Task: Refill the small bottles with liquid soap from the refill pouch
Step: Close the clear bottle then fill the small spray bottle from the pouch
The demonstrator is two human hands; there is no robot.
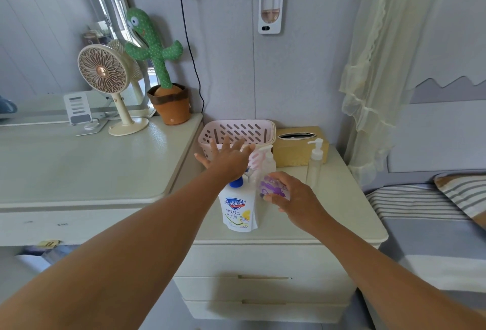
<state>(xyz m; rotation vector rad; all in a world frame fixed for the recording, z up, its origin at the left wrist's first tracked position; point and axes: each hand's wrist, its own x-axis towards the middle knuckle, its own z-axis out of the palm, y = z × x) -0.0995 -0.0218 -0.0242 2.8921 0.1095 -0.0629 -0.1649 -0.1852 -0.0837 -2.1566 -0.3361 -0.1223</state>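
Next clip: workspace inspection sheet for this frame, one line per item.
Surface: cream nightstand top, carrying the items below.
Job's things: refill pouch upright, blue cap on; purple-patterned bottle in hand; tall pump bottle and short pump bottle behind.
Clutter: pink basket, gold tissue box at the back.
Hands: left hand open, spread before the basket; right hand grips the purple-patterned bottle.
Cables: black cable hangs down the wall.
Surroundings: desk with fan and cactus toy left; bed right.

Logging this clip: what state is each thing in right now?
Pouch: upright, blue cap on.
Purple bottle: held by right grip.
Tall bottle: upright, pump on.
Left grip: open, fingers spread.
Right grip: curled round purple bottle.
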